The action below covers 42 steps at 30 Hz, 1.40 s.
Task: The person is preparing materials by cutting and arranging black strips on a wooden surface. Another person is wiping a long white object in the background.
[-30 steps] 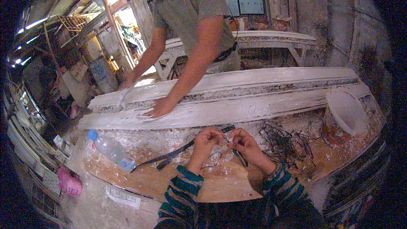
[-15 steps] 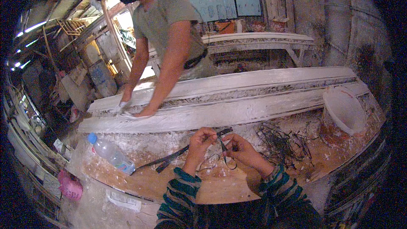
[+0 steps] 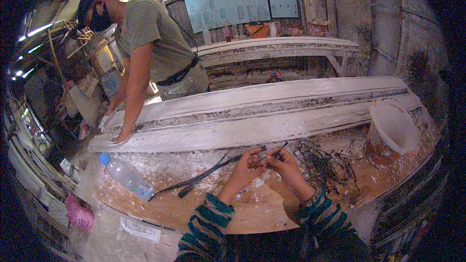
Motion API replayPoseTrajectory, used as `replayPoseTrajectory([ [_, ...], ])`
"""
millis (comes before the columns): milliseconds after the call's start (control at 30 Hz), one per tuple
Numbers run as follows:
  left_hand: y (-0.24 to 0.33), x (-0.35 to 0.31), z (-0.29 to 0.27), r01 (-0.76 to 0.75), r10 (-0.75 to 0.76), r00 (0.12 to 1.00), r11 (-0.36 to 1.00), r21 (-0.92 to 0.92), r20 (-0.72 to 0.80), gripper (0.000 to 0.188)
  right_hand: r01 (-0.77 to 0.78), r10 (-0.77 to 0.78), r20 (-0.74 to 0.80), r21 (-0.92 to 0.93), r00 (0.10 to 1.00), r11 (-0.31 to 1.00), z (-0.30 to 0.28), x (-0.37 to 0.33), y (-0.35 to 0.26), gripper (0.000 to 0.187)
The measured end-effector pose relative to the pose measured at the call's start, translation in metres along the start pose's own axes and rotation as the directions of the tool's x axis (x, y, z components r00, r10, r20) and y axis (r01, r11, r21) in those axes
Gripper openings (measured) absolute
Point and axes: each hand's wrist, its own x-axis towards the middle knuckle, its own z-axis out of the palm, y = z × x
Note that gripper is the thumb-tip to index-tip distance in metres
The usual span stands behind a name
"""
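In front of me, my left hand (image 3: pixel 246 171) and my right hand (image 3: pixel 287 169) meet with their fingertips pinched together. A thin black strip (image 3: pixel 278 149) runs between the fingers, and a short end sticks up above my right hand. Much of it is hidden by the fingers. Left of my left hand, longer flat black strips (image 3: pixel 199 179) lie crossed on the wooden board (image 3: pixel 262 213). Just right of my right hand lies a tangled heap of thin black strips (image 3: pixel 327 167).
A clear bottle with a blue cap (image 3: pixel 127 178) lies at the board's left. On the right stands a whitish, stained bucket (image 3: pixel 395 128). Beyond my hands stretches a long white-coated mould (image 3: pixel 262 126); a masked person (image 3: pixel 155 43) leans over its left end, both hands on it.
My hands have come together and moved slightly right; the small loop hanging between them no longer shows. The other person has shifted left along the white mould.
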Motion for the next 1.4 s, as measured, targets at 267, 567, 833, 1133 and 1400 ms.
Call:
replayPoseTrajectory([
  [267, -0.007, 0.004, -0.019, 0.017, -0.012, 0.98, 1.0, 0.023, -0.2, 0.039, 0.039, -0.031, -0.179, 0.042, 0.983, 0.998, -0.006, 0.001, -0.003, 0.009],
  [567, -0.003, 0.003, -0.029, 0.045, -0.005, 0.902, 0.996, 0.083, -0.432, 0.016, 0.137, -0.14, -0.007, 0.235, 0.99, 0.962, -0.004, -0.002, -0.009, 0.019],
  [833, -0.008, 0.004, -0.039, 0.059, -0.113, 0.923, 0.986, -0.153, -0.369, 0.011, 0.156, -0.165, -0.021, -0.234, 0.986, 0.96, -0.006, 0.001, -0.004, 0.022],
  [1133, 0.012, -0.007, -0.019, 0.042, -0.052, 0.996, 0.991, 0.124, 0.079, 0.009, 0.228, -0.308, -0.132, -0.421, 0.942, 0.878, -0.006, 0.009, 0.003, 0.039],
  [1400, 0.025, -0.008, -0.014, -0.172, 0.157, 0.983, 0.971, 0.165, 0.099, 0.013, 0.222, -0.409, -0.293, -0.508, 0.864, 0.832, -0.017, 0.009, -0.007, 0.034],
])
